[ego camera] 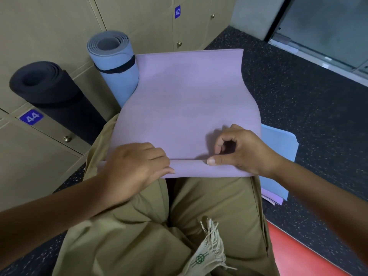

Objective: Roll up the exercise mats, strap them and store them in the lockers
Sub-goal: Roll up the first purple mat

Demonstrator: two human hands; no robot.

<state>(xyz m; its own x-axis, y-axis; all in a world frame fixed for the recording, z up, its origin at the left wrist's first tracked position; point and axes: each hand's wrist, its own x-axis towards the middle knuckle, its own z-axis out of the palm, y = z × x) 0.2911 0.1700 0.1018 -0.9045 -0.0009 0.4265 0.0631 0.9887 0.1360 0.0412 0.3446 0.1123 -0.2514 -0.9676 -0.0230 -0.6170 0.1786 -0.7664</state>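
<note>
Mats first, going L to R: black rolled mat (49, 86) stands on end against the beige lockers (39, 26), right above the blue "44" tag (31, 117). Can't see a strap on it. Next to it, a blue-grey rolled mat (117, 68) also upright against the lockers, w/ a black strap (117, 69) around its upper part. It's touching the left edge of the purple mat (185, 100).

That purple mat is spread out flat across the person's lap, over khaki trousers (159, 226), far end reaching toward the locker w/ the "42" tag (177, 11). Near edge has been folded over into a narrow first turn, so barely rolled.

Left hand (133, 170) lies palm down on the left part of that fold, fingers flat and together, pressing it, not really gripping. Right hand (243, 148) is on the right part: thumb pressed along the fold crease, other fingers curled loosely above the mat surface, half closed w/ nothing inside them.

Further R, another light blue mat (278, 156) lies flat on the dark speckled floor (298, 92), partly under the purple one, w/ a lilac edge peeking out below it. Bottom R corner has a red surface (298, 255), can't tell what it is.
</note>
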